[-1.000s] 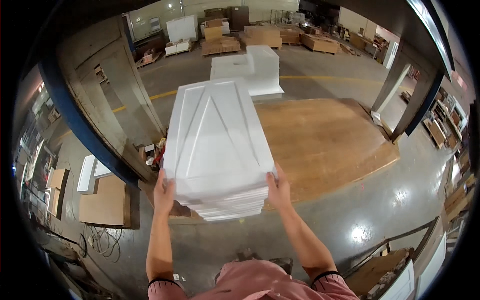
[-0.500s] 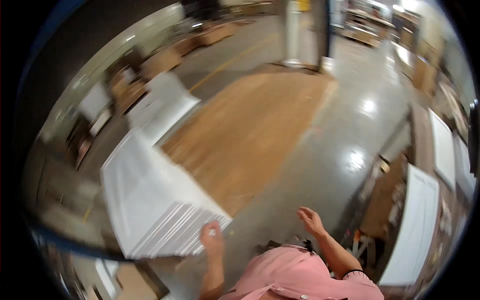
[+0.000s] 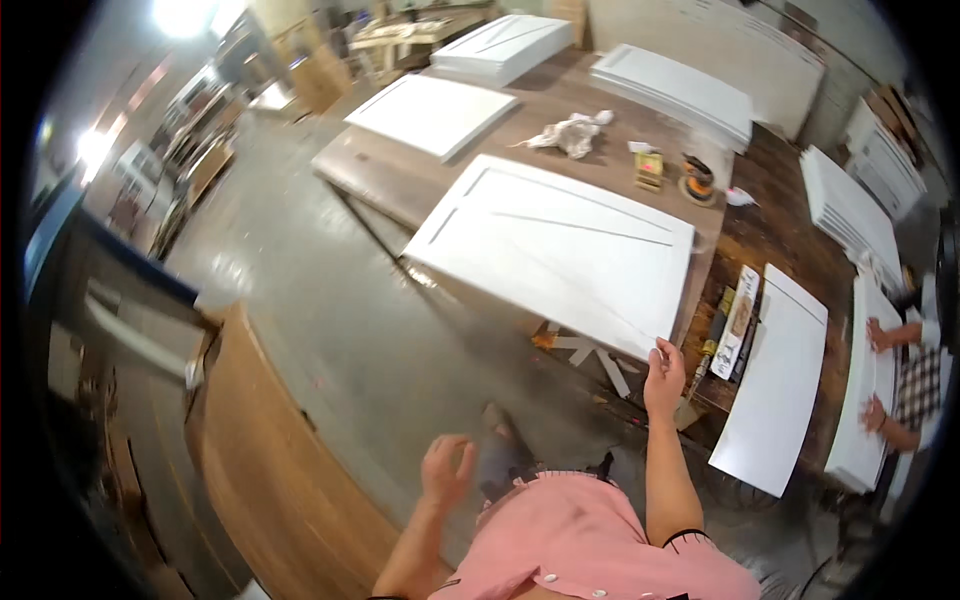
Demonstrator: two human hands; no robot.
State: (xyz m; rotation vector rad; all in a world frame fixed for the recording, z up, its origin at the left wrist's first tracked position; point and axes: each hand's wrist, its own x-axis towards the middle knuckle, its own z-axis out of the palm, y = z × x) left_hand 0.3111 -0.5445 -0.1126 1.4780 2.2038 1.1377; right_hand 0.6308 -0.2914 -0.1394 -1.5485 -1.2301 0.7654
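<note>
A white panel (image 3: 560, 250) with thin dark lines on its face lies on the brown worktable (image 3: 390, 190), its near edge jutting over the table's side. At the panel's near right corner is my right hand (image 3: 664, 380), fingers loosely bent and apart; whether they touch the corner I cannot tell. My left hand (image 3: 447, 470) hangs over the floor in front of me, empty, with thumb and fingers apart. Past the panel are a crumpled cloth (image 3: 570, 135), a small yellow box (image 3: 648, 170) and an orange-and-black sander (image 3: 697, 180).
More white panels lie around: a single panel (image 3: 432, 115), a stack (image 3: 505, 48), a pile (image 3: 675, 92) and a narrow panel (image 3: 775, 385). At the right, a co-worker's hands (image 3: 876, 375) rest on a stacked panel (image 3: 858, 400). A large brown board (image 3: 290, 450) is at the lower left.
My view has swung right, from the brown board and the white stack to the worktable. My right hand is now beside the panel's corner; my left hand is away from the white stack.
</note>
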